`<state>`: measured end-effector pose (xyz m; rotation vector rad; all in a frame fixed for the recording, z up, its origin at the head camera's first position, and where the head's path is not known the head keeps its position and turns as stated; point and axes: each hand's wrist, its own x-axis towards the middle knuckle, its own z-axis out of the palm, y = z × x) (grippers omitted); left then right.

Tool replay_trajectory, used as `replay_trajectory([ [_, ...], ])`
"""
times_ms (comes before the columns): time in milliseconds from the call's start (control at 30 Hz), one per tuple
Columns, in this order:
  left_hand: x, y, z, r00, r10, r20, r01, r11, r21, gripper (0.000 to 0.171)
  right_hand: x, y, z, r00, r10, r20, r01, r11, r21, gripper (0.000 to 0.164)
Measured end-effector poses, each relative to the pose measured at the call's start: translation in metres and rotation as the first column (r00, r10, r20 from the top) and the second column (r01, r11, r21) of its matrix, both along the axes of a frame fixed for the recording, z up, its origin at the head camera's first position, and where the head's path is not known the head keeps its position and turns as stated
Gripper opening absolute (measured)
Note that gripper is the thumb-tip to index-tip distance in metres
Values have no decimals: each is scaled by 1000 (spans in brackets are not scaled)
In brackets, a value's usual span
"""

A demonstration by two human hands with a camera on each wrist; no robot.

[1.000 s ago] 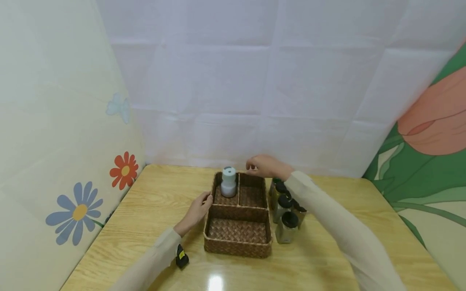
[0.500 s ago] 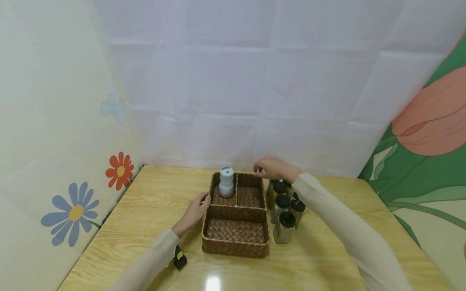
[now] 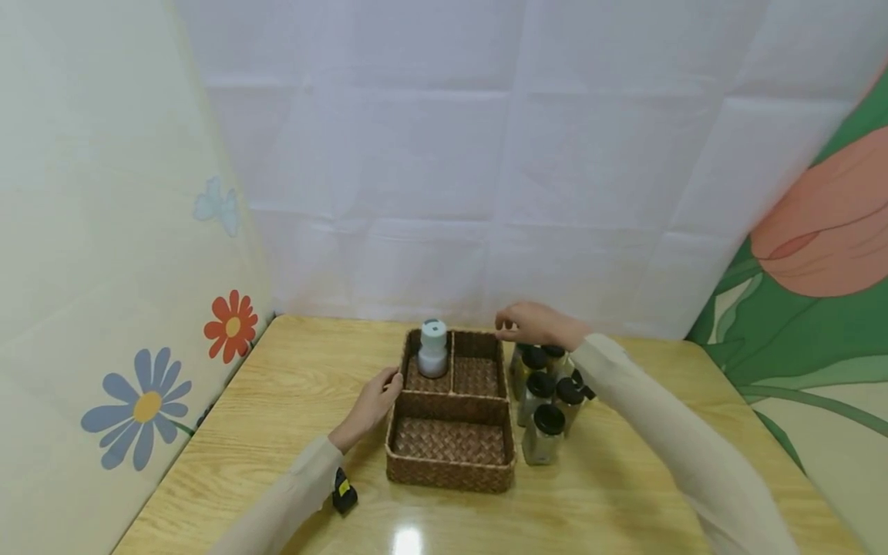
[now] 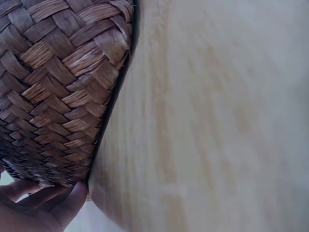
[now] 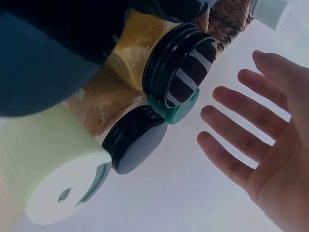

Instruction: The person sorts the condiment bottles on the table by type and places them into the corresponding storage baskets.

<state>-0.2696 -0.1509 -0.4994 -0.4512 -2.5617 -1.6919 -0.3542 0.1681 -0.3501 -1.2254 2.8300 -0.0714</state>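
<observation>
"Since the bottle (image 3: 433, 354) stands upright in the far-left compartment of the basket (image 3: 451, 472), what is the left hand (image 3: 375, 402) there for?"

"Steadying the basket, I'd judge. It touches the left wall, near where the crosswise divider meets it, with its fingers along the outer weave. Whether the thumb hooks over the rim, I can't tell."

"And the black-lidded jars (image 3: 543, 439)?"

"Grouped upright just beside the basket's right wall, probably to be within easy reach of the right hand (image 3: 533, 322). A pale green container (image 5: 63, 164) stands with them, on the side away from the basket."

"How is that right hand posed?"

"It hovers by the basket's far-right corner, fingers pointing left. The right wrist view shows the fingers (image 5: 224, 157) spread loosely, holding nothing. The right sleeve (image 3: 673, 432) reaches forward, well to the right of the basket's near end."

"So the hands are apart?"

"Yes, with the basket's far half between them."
</observation>
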Motion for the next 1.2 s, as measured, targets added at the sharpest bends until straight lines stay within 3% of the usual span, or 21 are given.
replay_trajectory([
  [733, 3, -3, 3, 1000, 3, 8, -3, 1000, 0, 47, 4, 28, -2, 1000, -5, 6, 6, 998, -58, 10],
  [833, 8, -2, 11, 1000, 7, 7, -7, 1000, 4, 45, 5, 32, -1, 1000, -11, 19, 12, 998, -69, 8],
  [1200, 6, -2, 8, 1000, 8, 18, -8, 1000, -12, 46, 13, 47, 2, 994, -72, 86, 79, 994, -71, 24],
])
